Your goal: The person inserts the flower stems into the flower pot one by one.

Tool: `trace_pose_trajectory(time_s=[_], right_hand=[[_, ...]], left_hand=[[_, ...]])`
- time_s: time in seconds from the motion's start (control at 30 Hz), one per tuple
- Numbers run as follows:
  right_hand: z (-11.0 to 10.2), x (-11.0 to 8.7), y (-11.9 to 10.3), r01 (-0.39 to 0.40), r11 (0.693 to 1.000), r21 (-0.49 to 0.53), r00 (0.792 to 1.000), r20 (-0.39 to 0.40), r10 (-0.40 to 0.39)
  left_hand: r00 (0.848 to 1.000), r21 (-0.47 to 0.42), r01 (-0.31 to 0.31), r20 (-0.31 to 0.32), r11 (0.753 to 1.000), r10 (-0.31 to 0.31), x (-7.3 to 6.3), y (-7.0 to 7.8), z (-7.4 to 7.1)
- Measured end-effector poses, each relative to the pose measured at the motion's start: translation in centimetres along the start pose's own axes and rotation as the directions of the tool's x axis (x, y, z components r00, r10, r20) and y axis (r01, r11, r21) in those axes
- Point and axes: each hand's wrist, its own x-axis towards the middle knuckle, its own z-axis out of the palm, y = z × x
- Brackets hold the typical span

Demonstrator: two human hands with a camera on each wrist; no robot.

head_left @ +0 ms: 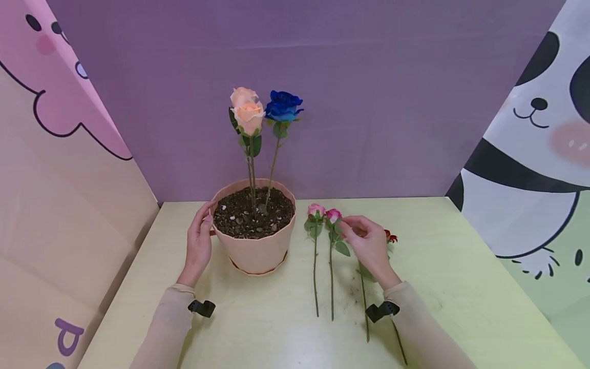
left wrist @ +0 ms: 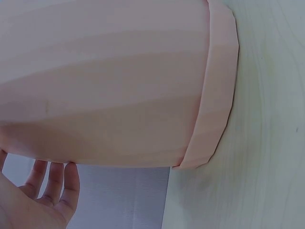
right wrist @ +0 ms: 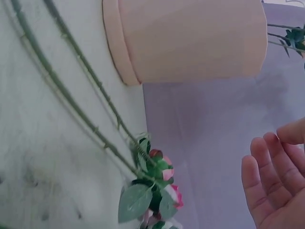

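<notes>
A pink pot (head_left: pixel 255 251) filled with dark soil (head_left: pixel 235 215) stands on the table. Two peach roses (head_left: pixel 249 118) and a blue rose (head_left: pixel 283 106) rise upright from it. My left hand (head_left: pixel 200 241) rests against the pot's left side, its fingertips (left wrist: pixel 71 176) touching the wall. To the right of the pot lie a pale pink rose (head_left: pixel 316 210) and a magenta rose (head_left: pixel 334 215), heads toward the back. Over the magenta rose hovers my right hand (head_left: pixel 369 243), thumb close to the forefinger; the right wrist view shows nothing held.
A red flower (head_left: pixel 392 237) lies partly hidden behind the right hand, with two more stems (head_left: pixel 364 302) running under the forearm. Dark soil specks (head_left: pixel 355 294) dot the pale table (head_left: pixel 276 328). A purple backdrop (head_left: pixel 369 128) closes off the back, and printed panels (head_left: pixel 530 154) stand at both sides.
</notes>
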Motion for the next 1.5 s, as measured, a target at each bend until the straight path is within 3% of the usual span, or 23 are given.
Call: trace_pose_trajectory(time_s=[0.3, 0.7, 1.0, 1.37, 1.5], right_hand=[[-1.7, -0.4, 1.9, -0.020, 1.000, -0.015, 1.000, 0.020, 0.020], [-4.6, -1.3, 4.3, -0.090, 0.986, -0.139, 0.993, 0.059, 0.099], [-6.4, -2.2, 5.7, -0.121, 0.969, -0.216, 0.985, 0.092, 0.144], [-8.7, -3.3, 6.3, -0.216, 0.938, -0.271, 0.952, 0.156, 0.264], [-9.6, -3.6, 6.4, -0.242, 0.928, -0.283, 0.924, 0.224, 0.309]], left_hand=[[1.000, 0.003, 0.003, 0.002, 1.000, -0.003, 0.0, 0.0, 0.0], [0.999, -0.002, -0.039, -0.013, 0.999, 0.039, 0.1, 0.0, 0.1], [0.999, -0.010, -0.036, -0.012, 0.999, 0.036, 0.0, 0.0, 0.1], [1.000, -0.013, -0.013, -0.013, 1.000, 0.013, 0.1, -0.2, 0.1], [1.000, -0.007, -0.014, -0.018, 1.000, 0.014, 0.2, -0.3, 0.0]])
